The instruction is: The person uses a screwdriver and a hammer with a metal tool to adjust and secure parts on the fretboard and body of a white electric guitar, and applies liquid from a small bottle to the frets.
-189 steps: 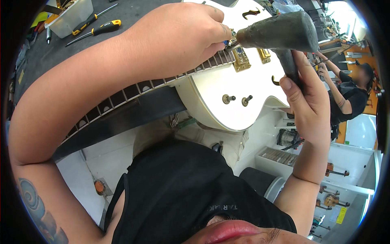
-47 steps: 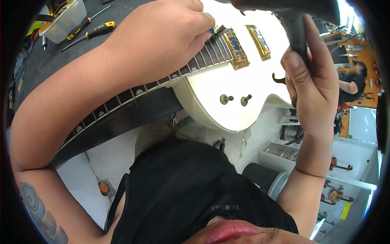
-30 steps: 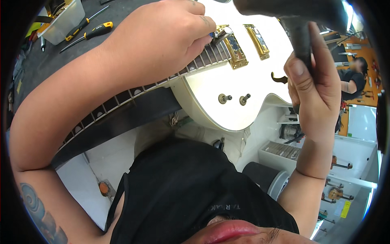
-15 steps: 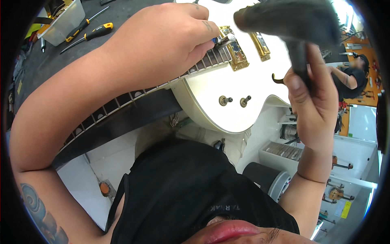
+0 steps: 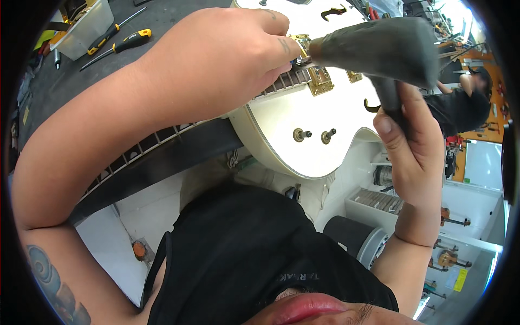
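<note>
A white hollow-body electric guitar [image 5: 295, 157] lies on the bench, its bound fretboard [image 5: 286, 81] running toward the left. Over the last frets, my left hand [image 5: 233, 59] is closed around a small tool [image 5: 301, 62]; only a bit of blue and a metal end show beyond the fingers, so its kind is unclear. My right hand [image 5: 414, 143] grips the handle of a dark hammer [image 5: 374, 51]. The hammer's brownish face is right beside the tool's metal end; I cannot tell whether they touch. Gold pickups [image 5: 322, 86] sit partly behind the hammer.
Two yellow-and-black screwdrivers [image 5: 132, 40] lie on the dark bench at the upper left, by a clear plastic bin [image 5: 86, 30]. A black bin [image 5: 346, 235] stands on the floor. At the far right is another person [image 5: 460, 108], near an orange tool wall [image 5: 495, 111].
The hammer has swung down and left, up to the tool in my left hand. My left hand has shifted slightly right. The person behind has changed posture.
</note>
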A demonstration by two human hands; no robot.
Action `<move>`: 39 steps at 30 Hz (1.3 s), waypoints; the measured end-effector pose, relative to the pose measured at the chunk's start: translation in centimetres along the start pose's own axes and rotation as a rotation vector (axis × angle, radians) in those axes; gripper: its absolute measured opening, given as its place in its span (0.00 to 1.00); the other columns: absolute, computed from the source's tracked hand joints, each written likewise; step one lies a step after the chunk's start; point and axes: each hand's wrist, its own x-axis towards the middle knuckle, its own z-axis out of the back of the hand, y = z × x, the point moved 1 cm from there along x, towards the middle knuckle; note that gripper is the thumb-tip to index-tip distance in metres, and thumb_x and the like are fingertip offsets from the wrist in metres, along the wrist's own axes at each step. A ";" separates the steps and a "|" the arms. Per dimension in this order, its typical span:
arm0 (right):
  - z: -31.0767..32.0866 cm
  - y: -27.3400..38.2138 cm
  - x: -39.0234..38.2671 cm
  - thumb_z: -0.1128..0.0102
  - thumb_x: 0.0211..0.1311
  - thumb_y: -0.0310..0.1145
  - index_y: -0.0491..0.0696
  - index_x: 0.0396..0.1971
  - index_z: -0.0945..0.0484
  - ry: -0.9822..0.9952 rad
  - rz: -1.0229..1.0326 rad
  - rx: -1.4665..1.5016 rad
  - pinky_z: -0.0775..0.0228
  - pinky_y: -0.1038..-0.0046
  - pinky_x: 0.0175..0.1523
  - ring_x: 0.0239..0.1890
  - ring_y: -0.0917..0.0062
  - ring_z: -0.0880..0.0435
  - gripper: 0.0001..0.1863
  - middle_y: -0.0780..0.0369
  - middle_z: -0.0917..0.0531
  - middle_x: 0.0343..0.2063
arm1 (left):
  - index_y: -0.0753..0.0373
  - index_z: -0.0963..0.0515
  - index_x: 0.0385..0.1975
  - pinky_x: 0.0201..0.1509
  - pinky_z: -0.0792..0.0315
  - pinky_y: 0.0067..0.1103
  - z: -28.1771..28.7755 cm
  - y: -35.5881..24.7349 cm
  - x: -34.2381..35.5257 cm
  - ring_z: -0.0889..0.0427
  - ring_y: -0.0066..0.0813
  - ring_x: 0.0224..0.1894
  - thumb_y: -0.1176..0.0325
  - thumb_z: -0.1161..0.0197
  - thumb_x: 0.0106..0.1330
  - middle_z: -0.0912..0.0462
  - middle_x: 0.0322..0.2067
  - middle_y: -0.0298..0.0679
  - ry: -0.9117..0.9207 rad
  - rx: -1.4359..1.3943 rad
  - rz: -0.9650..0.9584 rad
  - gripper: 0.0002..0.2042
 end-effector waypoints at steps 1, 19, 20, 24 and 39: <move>-0.2 0.0 -0.3 0.41 0.75 0.26 0.40 0.75 0.40 -0.043 0.001 0.062 0.37 0.87 0.35 0.32 0.91 0.31 0.32 0.66 0.21 0.40 | 0.63 0.16 0.44 0.38 0.22 0.35 -0.1 0.0 0.1 0.16 0.46 0.34 0.72 0.33 0.65 0.17 0.36 0.43 -0.007 -0.004 -0.016 0.09; -0.9 0.0 -1.1 0.40 0.76 0.30 0.39 0.75 0.40 -0.080 0.035 0.161 0.38 0.87 0.40 0.33 0.89 0.32 0.33 0.67 0.23 0.36 | 0.65 0.19 0.41 0.33 0.21 0.33 0.6 -0.1 0.5 0.16 0.44 0.32 0.71 0.34 0.64 0.18 0.33 0.44 0.092 0.021 -0.109 0.08; -0.7 -0.3 -1.1 0.40 0.76 0.30 0.39 0.75 0.39 -0.103 -0.003 0.194 0.38 0.87 0.42 0.35 0.89 0.31 0.32 0.67 0.22 0.37 | 0.65 0.19 0.39 0.30 0.21 0.33 0.7 -0.1 0.6 0.15 0.43 0.30 0.71 0.34 0.63 0.19 0.32 0.43 0.121 0.038 -0.126 0.08; -0.6 -0.8 -1.4 0.40 0.75 0.29 0.39 0.75 0.39 -0.050 0.060 0.084 0.38 0.87 0.40 0.34 0.89 0.31 0.32 0.67 0.23 0.36 | 0.65 0.20 0.39 0.26 0.20 0.30 0.7 0.2 0.9 0.15 0.38 0.29 0.70 0.34 0.60 0.18 0.32 0.42 0.186 -0.044 -0.134 0.10; -1.5 -1.6 -2.0 0.40 0.76 0.31 0.39 0.76 0.42 -0.125 -0.001 0.080 0.32 0.86 0.38 0.33 0.88 0.24 0.34 0.64 0.18 0.39 | 0.66 0.17 0.41 0.26 0.19 0.27 -0.2 0.2 0.8 0.14 0.35 0.28 0.73 0.31 0.56 0.18 0.31 0.41 -0.024 -0.037 -0.234 0.12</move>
